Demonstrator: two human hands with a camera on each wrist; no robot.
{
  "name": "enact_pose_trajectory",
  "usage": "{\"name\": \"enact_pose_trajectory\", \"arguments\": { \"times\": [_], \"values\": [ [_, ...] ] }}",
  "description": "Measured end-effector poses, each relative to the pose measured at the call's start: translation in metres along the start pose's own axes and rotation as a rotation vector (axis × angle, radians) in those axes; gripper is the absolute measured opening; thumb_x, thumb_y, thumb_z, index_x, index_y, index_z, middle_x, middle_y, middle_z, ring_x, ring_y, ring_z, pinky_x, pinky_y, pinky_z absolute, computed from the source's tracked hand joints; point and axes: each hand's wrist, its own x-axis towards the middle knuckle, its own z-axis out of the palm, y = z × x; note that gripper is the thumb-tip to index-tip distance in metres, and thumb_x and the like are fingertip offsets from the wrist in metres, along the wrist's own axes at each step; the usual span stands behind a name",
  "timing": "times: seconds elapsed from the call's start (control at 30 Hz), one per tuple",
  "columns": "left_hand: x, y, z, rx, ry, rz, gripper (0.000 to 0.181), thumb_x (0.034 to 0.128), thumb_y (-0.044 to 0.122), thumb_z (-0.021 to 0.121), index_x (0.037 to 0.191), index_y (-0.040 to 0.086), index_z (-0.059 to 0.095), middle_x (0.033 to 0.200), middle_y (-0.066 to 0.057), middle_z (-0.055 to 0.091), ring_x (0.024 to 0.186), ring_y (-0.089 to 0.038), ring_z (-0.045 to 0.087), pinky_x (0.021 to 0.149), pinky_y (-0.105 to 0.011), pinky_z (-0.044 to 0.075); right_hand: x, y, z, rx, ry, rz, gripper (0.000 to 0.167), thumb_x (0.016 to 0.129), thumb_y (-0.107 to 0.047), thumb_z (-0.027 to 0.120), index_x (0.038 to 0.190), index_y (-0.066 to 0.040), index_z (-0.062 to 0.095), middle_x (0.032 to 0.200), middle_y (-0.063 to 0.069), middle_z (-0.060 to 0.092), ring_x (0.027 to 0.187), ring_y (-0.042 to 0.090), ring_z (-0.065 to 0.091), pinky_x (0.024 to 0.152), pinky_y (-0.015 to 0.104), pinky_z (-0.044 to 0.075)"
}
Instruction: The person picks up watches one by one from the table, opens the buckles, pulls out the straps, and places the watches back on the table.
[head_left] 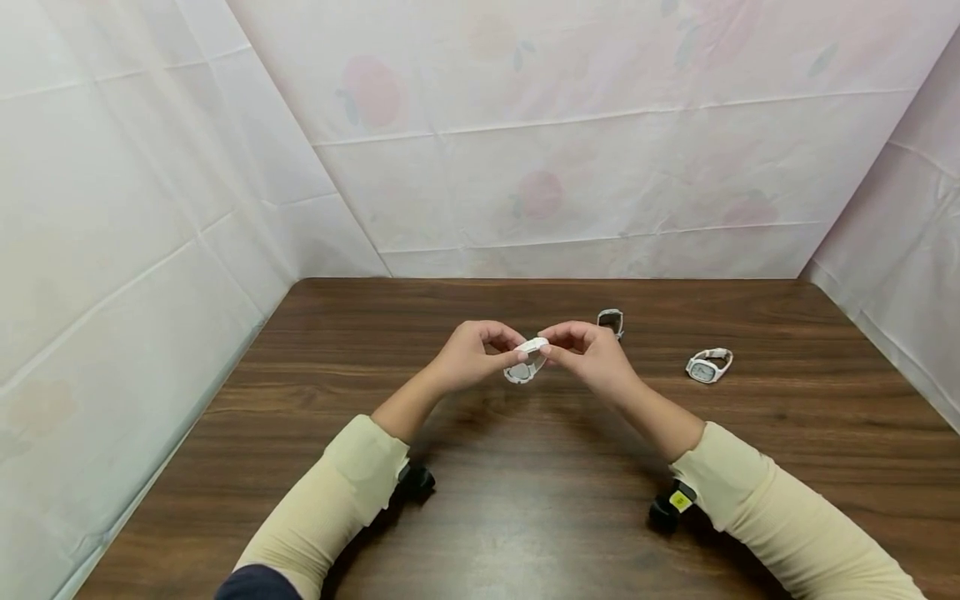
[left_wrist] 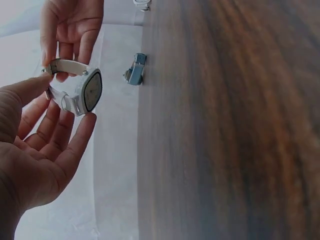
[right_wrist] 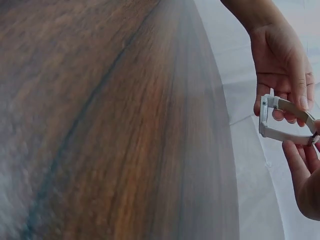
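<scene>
A white wristwatch (head_left: 519,372) with its strap looped closed is held up above the table between both hands. My left hand (head_left: 474,357) pinches the strap at the clasp side from the left, thumb on the band; in the left wrist view the watch face (left_wrist: 93,90) points away to the right. From the other side my right hand (head_left: 588,354) pinches the same strap. In the right wrist view the watch's strap (right_wrist: 287,136) shows edge-on, with fingertips of both hands meeting near the clasp.
Behind the right hand stands a second watch (head_left: 611,320) with a dark face. A third white watch (head_left: 705,370) lies further right on the brown wooden table (head_left: 495,500). Patterned white cloth (head_left: 570,167) hangs along the table's back and sides.
</scene>
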Motion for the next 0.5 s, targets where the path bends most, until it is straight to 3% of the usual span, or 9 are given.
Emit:
{"name": "enact_pose_trajectory", "arguments": {
  "times": [0.17, 0.4, 0.5],
  "values": [
    [-0.002, 0.002, 0.0, 0.007, -0.01, -0.002, 0.021, 0.0804, 0.007, 0.081, 0.098, 0.001, 0.073, 0.086, -0.005, 0.067, 0.077, -0.016, 0.062, 0.07, -0.03, 0.058, 0.0, -0.003, -0.001, -0.064, -0.018, -0.053, 0.017, 0.089, -0.003, 0.07, 0.104, 0.006, 0.068, 0.097, 0.017, 0.068, 0.081, 0.023, 0.065, 0.077, 0.045, 0.058],
    [-0.004, 0.002, 0.004, 0.053, 0.017, 0.015, 0.016, 0.0808, 0.006, 0.08, 0.095, 0.002, 0.073, 0.088, -0.004, 0.067, 0.079, -0.014, 0.061, 0.069, -0.032, 0.058, -0.004, -0.015, -0.004, -0.223, -0.043, -0.11, 0.011, 0.09, -0.004, 0.07, 0.1, 0.002, 0.068, 0.093, 0.013, 0.068, 0.087, 0.025, 0.064, 0.07, 0.026, 0.055],
    [-0.004, 0.002, 0.004, 0.071, 0.027, 0.022, 0.015, 0.0807, 0.006, 0.08, 0.094, 0.003, 0.074, 0.088, -0.004, 0.067, 0.079, -0.014, 0.061, 0.068, -0.032, 0.058, -0.005, -0.016, -0.004, -0.229, -0.051, -0.101, 0.011, 0.09, -0.003, 0.069, 0.1, 0.002, 0.067, 0.094, 0.014, 0.068, 0.088, 0.027, 0.064, 0.07, 0.027, 0.055]
  ]
}}
